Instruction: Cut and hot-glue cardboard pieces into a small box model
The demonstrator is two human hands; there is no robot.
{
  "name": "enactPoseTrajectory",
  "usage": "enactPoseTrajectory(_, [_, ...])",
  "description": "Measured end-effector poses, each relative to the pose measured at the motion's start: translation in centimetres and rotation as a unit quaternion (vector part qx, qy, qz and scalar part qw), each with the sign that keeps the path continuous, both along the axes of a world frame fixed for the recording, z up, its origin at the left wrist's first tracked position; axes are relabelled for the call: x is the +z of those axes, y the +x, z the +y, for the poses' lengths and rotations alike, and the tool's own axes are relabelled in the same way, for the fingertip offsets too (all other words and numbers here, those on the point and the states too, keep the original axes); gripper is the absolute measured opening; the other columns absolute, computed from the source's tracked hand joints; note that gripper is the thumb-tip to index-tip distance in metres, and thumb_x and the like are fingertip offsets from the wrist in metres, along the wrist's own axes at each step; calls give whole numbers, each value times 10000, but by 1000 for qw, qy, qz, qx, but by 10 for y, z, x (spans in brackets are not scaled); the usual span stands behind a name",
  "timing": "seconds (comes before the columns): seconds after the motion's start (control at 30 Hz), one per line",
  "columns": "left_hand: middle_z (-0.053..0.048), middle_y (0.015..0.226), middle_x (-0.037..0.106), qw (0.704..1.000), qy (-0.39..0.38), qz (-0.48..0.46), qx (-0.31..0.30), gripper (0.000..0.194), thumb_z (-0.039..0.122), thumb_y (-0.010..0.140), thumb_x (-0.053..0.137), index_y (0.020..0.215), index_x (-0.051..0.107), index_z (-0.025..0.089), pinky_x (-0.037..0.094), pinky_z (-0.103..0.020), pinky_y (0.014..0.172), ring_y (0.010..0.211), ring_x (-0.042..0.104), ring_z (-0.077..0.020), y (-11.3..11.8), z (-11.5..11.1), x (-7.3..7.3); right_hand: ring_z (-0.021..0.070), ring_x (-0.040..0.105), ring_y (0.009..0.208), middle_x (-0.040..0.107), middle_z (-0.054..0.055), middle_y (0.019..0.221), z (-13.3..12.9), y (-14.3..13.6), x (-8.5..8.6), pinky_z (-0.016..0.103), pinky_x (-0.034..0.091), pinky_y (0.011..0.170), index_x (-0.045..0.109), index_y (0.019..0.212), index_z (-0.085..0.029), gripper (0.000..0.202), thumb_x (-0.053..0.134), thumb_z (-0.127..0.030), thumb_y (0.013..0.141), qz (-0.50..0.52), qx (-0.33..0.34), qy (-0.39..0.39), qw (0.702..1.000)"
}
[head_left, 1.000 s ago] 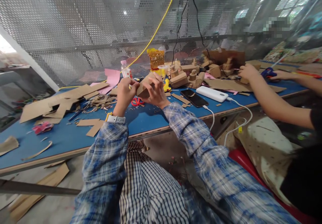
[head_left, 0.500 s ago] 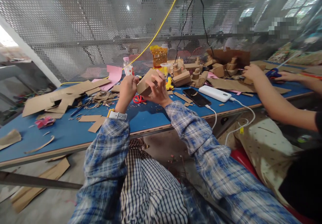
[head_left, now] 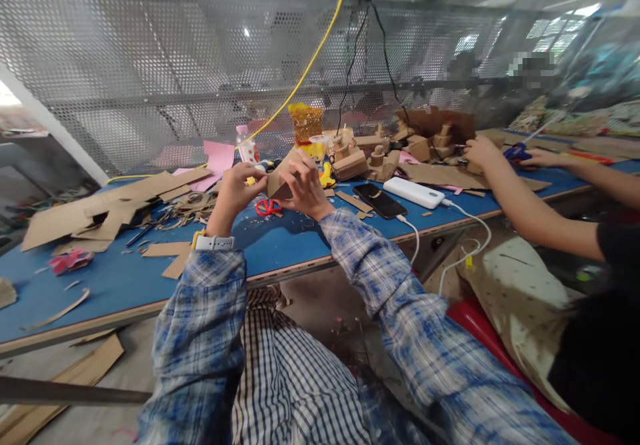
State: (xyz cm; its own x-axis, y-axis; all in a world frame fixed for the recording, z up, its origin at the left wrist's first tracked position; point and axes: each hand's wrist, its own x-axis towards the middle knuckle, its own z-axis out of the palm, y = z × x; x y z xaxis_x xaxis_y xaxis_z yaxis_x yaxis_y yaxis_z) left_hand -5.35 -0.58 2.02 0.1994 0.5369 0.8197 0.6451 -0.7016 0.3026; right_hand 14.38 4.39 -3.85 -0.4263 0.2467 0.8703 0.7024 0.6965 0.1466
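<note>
Above the table's front part, my right hand [head_left: 304, 188] grips a small folded cardboard box [head_left: 277, 183] from its right side, fingers spread over the top and side. My left hand [head_left: 236, 193] is at the box's left edge, thumb and forefinger pinched together there; whether a small bit sits between these fingertips is too small to tell. Red-handled scissors [head_left: 269, 207] lie on the blue table just below the box. Behind my right hand stands a yellow glue gun [head_left: 327, 175], partly hidden.
Cardboard sheets [head_left: 95, 205] and scraps lie left on the blue table [head_left: 115, 285]. A phone [head_left: 380, 199] and white power bank [head_left: 414, 193] with a cable lie right. Cardboard models [head_left: 350, 163] stand behind. A co-worker's hand [head_left: 484, 153] works at right, near blue scissors [head_left: 516, 152].
The view has shifted, so the table appears lower and further left. My left hand's fingers have shifted on the box's left edge; my right hand still grips it.
</note>
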Motion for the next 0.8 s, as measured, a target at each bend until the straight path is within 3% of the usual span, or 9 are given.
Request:
enactPoseTrajectory(0.23, [-39,763,736,998,-55,42,-12,142,333,775,673,759,783,245,494,-315,672,668,623,-173,-20,5,-1,375,401,1428,505,191,1380,-15,0,7,635,305,1179,592,1349,-204,501,576,-500,945,-91,-15,-14,996])
enactPoseTrajectory(0.4, [-44,763,697,991,-16,123,55,113,289,777,662,719,736,227,453,-310,670,667,581,-174,-19,5,-4,356,361,1457,500,177,1390,-18,-3,5,613,274,1209,580,1365,-222,481,620,-425,930,-111,2,5,994])
enactPoseTrajectory(0.5, [-48,801,674,988,4,131,79,89,255,804,650,751,708,215,435,-300,663,666,568,-169,-14,3,-7,372,351,1457,505,182,1372,-17,-5,3,630,263,1204,592,1349,-220,478,646,-406,912,-86,5,21,996])
enactPoseTrajectory(0.8, [-28,739,647,993,-2,100,64,41,209,755,617,715,629,211,445,-300,670,676,562,-172,-7,0,-6,367,372,1435,500,187,1394,-19,-8,6,617,278,1197,607,1350,-220,481,602,-465,936,-76,1,6,997])
